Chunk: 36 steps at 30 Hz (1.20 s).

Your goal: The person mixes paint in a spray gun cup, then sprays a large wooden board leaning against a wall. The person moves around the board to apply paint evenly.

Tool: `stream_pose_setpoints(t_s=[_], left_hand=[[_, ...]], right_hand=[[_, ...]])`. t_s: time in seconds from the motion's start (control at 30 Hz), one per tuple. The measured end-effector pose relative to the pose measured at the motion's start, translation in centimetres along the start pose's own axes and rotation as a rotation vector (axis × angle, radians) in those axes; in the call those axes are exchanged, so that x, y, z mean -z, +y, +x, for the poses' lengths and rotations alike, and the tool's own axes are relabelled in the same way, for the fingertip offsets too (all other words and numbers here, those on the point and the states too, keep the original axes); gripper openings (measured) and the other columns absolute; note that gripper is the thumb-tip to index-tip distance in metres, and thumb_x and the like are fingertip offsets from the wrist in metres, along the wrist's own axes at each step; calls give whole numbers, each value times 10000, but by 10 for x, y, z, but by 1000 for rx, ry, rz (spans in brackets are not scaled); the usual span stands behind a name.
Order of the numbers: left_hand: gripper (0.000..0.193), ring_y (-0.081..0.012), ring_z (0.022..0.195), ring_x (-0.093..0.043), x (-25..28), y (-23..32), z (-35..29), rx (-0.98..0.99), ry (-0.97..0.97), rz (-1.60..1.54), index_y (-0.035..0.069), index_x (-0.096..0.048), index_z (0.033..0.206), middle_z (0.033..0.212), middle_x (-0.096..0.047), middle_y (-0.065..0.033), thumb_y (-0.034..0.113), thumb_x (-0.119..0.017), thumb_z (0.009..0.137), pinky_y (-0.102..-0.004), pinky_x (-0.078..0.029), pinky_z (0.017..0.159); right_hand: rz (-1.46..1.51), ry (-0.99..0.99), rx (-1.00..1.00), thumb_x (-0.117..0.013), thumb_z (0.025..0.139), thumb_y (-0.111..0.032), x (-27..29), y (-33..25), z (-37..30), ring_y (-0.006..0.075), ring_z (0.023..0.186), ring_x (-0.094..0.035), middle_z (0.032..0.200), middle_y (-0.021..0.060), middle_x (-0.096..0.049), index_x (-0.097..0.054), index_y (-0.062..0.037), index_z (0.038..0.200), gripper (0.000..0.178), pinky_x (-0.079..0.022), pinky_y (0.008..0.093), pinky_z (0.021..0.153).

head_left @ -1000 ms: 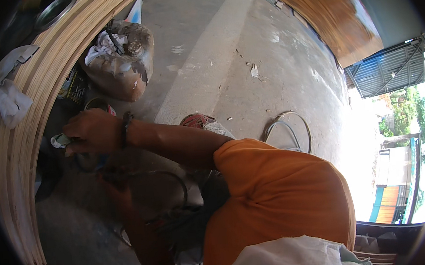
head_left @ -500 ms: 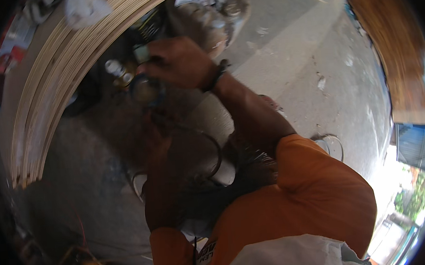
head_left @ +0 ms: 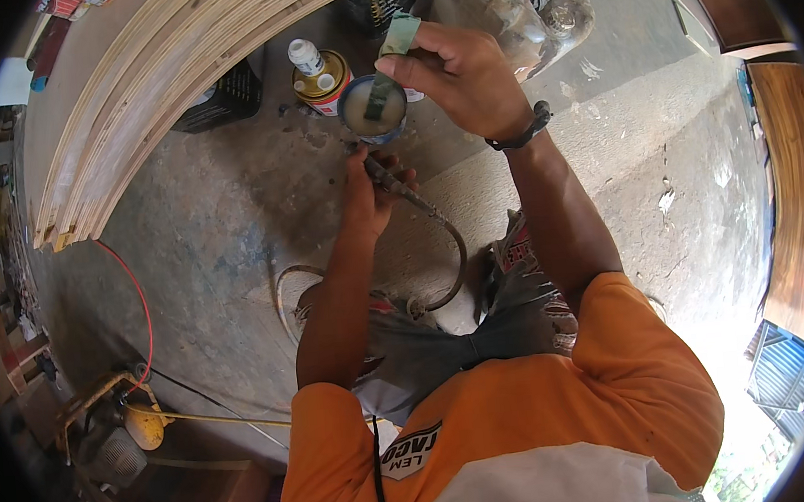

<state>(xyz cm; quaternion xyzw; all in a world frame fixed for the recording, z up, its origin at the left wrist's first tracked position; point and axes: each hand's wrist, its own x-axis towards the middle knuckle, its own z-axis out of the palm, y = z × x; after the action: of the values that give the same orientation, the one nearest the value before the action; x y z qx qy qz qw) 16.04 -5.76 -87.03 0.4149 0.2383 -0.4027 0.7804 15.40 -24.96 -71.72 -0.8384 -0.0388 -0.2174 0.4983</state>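
Note:
My left hand (head_left: 367, 196) is closed round the handle of a spray gun (head_left: 376, 171), and a dark air hose (head_left: 452, 233) runs from the handle's end. Above that hand sits the gun's round open cup (head_left: 393, 121), blue-rimmed and holding a pale, cloudy liquid. A green strip (head_left: 401, 33) is pinched between thumb and fingers of my right hand (head_left: 472, 73), at the cup's far right edge. Its dark lower part hangs over or into the liquid; which one I cannot tell. Behind the cup stands a gold-topped tin (head_left: 323, 81) with a small white bottle (head_left: 305, 56) on it.
Stacked wooden boards (head_left: 131, 111) curve across the upper left. Dark containers (head_left: 224, 100) stand beside them. A clear plastic bag (head_left: 535, 18) with crumpled stuff lies at the far right of the cup. A yellow-and-grey machine (head_left: 121, 438) with hoses sits at the lower left.
The blur has gone and the whole view has shifted, so hands, cup and tin appear farther right. My right hand held the green strip near the cup before too.

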Motion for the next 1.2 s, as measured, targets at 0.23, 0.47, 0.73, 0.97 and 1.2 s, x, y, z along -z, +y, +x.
stream_pose_setpoints(t_s=[0.23, 0.47, 0.73, 0.97, 1.2], left_hand=[[428, -336, 778, -632, 4, 2, 1, -6, 10, 19, 76, -503, 977, 939, -543, -101, 488, -562, 877, -563, -546, 721], [411, -342, 765, -647, 1, 7, -3, -7, 7, -9, 59, -467, 1018, 937, -554, -108, 445, -555, 903, -507, -545, 695], [409, -350, 770, -646, 0, 6, -5, -17, 11, -11, 54, -465, 1020, 942, -551, -109, 436, -554, 903, -508, -551, 705], [395, -354, 773, -652, 2, 6, -4, -27, 0, -5, 55, -461, 1008, 942, -551, -114, 426, -550, 904, -510, -552, 690], [384, -355, 765, -655, 2, 6, -6, -26, 12, -20, 60, -457, 1005, 927, -555, -111, 420, -547, 905, -507, -554, 682]], right_hand=[[21, 7, 19, -699, 861, -199, 3, 4, 4, 211, 578, -529, 692, 105, -572, -656, -25, 895, 182, -430, 323, 550], [52, 55, 39, -708, 852, -174, -4, 6, 6, 176, 586, -546, 714, 97, -590, -664, -16, 911, 174, -435, 314, 552], [148, 14, -18, -710, 850, -163, -4, 3, 4, 164, 602, -570, 738, 92, -610, -668, -11, 916, 170, -446, 306, 554], [77, -31, -17, -702, 859, -163, 2, 4, 3, 151, 608, -573, 740, 80, -611, -668, -9, 923, 170, -445, 299, 551], [85, 97, 53, -703, 861, -169, -2, 0, 4, 146, 598, -561, 715, 82, -605, -668, -6, 919, 177, -443, 289, 547]])
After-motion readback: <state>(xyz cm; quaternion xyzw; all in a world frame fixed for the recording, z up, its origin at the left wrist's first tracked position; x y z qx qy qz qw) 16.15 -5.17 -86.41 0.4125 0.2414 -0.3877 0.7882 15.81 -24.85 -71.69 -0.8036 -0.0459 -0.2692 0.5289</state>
